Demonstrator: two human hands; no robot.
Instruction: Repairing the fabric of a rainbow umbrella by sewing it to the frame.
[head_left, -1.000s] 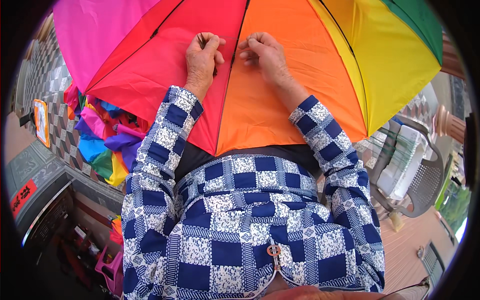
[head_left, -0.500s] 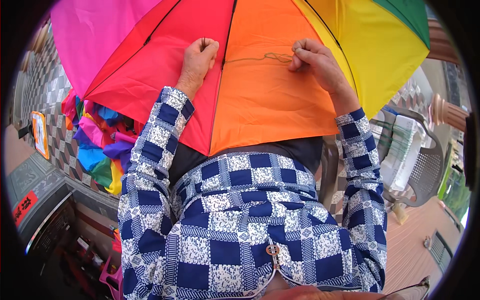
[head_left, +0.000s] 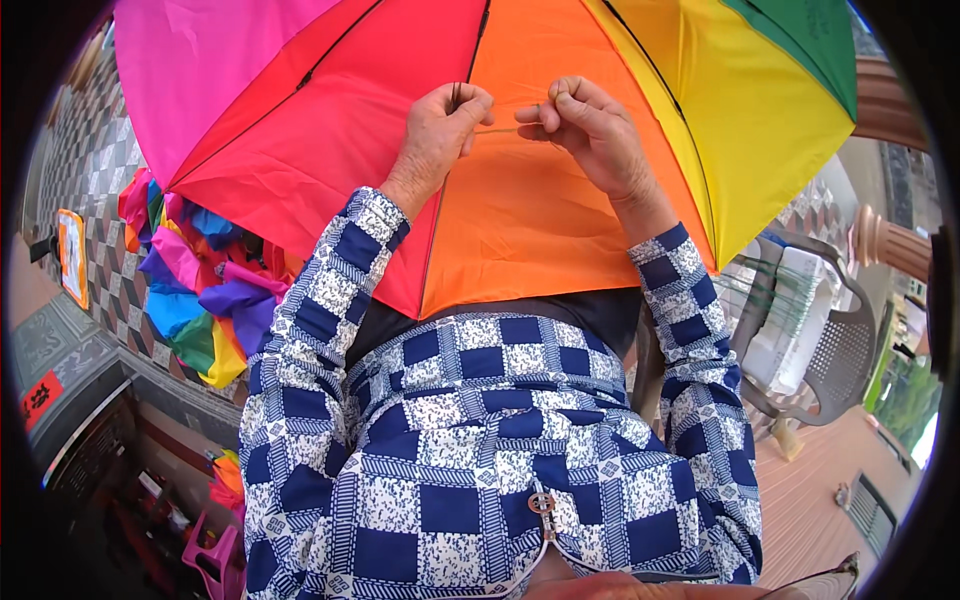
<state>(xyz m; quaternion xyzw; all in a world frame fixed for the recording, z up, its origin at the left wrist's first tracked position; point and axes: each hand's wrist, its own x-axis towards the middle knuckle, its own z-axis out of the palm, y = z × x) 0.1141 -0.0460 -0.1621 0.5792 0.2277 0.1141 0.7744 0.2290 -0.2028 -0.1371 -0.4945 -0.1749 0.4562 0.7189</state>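
Observation:
An open rainbow umbrella (head_left: 530, 220) lies across my lap, its pink, red, orange, yellow and green panels facing up. My left hand (head_left: 440, 125) pinches the dark seam between the red and orange panels, with what looks like a needle at its fingertips. My right hand (head_left: 590, 125) rests on the orange panel, fingers closed on a thin thread (head_left: 508, 128) stretched between the two hands. Both forearms wear blue and white checked sleeves.
A heap of coloured umbrella fabric (head_left: 200, 285) lies on the tiled floor at the left. A grey plastic chair (head_left: 820, 340) with folded cloth stands at the right. A pink stool (head_left: 215, 555) sits low at the left, wooden decking at the lower right.
My right hand had drawn the thread out to the right half a second ago; it has now come back close to the left hand, and the thread between them is short.

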